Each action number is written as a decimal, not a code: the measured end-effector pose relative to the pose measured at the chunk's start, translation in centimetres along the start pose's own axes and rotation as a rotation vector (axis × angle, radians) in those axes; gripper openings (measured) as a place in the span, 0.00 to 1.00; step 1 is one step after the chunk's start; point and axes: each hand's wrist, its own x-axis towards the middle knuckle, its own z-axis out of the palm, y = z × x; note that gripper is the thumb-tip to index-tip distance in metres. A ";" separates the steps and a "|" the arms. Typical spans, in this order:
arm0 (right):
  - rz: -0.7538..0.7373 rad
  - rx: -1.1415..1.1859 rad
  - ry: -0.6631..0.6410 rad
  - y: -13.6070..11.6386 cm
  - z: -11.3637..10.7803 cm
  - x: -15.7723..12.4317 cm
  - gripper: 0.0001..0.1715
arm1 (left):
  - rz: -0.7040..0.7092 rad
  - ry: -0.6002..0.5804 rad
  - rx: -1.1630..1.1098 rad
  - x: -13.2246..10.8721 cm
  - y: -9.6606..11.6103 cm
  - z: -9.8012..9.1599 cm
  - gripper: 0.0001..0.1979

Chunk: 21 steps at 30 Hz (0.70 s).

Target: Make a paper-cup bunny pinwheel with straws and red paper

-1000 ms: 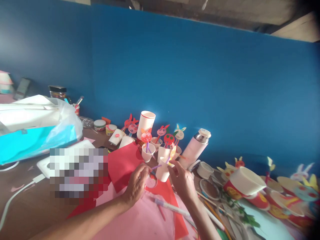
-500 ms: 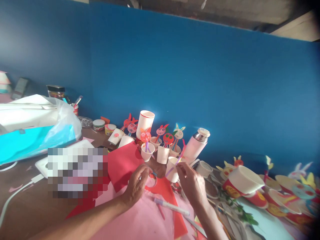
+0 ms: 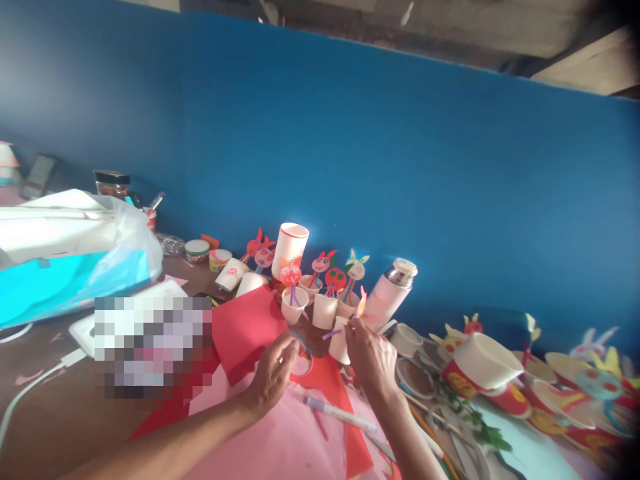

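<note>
My right hand (image 3: pixel 373 350) pinches a paper figure with purple strip legs (image 3: pixel 362 303), its head seen edge-on, above a white paper cup (image 3: pixel 339 341). One purple leg sticks out left across the cup's rim. My left hand (image 3: pixel 276 370) hovers over the pink paper with its fingers curled together; whether anything is in them is hidden. Close to its fingertips are a pink paper disc (image 3: pixel 302 364) and a thin blue strip (image 3: pixel 303 341). Behind, a red animal-faced paper figure (image 3: pixel 291 273) stands in a small cup (image 3: pixel 295 305), among several similar ones.
A pink thermos (image 3: pixel 390 293) leans behind my right hand. Red paper (image 3: pixel 253 330) and a marker (image 3: pixel 340 413) lie in front. More cups with figures (image 3: pixel 483 360) crowd the right side. At left are a bag (image 3: pixel 75 267) and a white device (image 3: pixel 83 330) with a cable.
My right hand has moved slightly left and up, bringing the figure more upright, with its purple leg now across the cup's left rim. My left hand has hardly moved.
</note>
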 end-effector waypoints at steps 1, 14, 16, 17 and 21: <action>0.005 -0.002 -0.007 -0.2 0.0 0.2 0.12 | -0.003 -0.010 0.004 0.0 0.0 0.0 0.20; 0.011 0.086 -0.048 -0.6 0.2 0.6 0.18 | -0.023 -0.031 0.005 0.1 -0.6 -0.1 0.19; 0.009 0.105 -0.044 -0.4 0.3 0.7 0.18 | -0.028 -0.030 0.007 0.1 -0.5 -0.1 0.19; 0.008 0.113 -0.042 -0.3 0.3 0.7 0.18 | -0.027 -0.034 0.008 0.1 -0.5 -0.1 0.19; 0.038 0.188 0.004 0.6 -0.1 0.2 0.18 | -0.014 -0.067 -0.001 0.2 -0.4 -0.1 0.19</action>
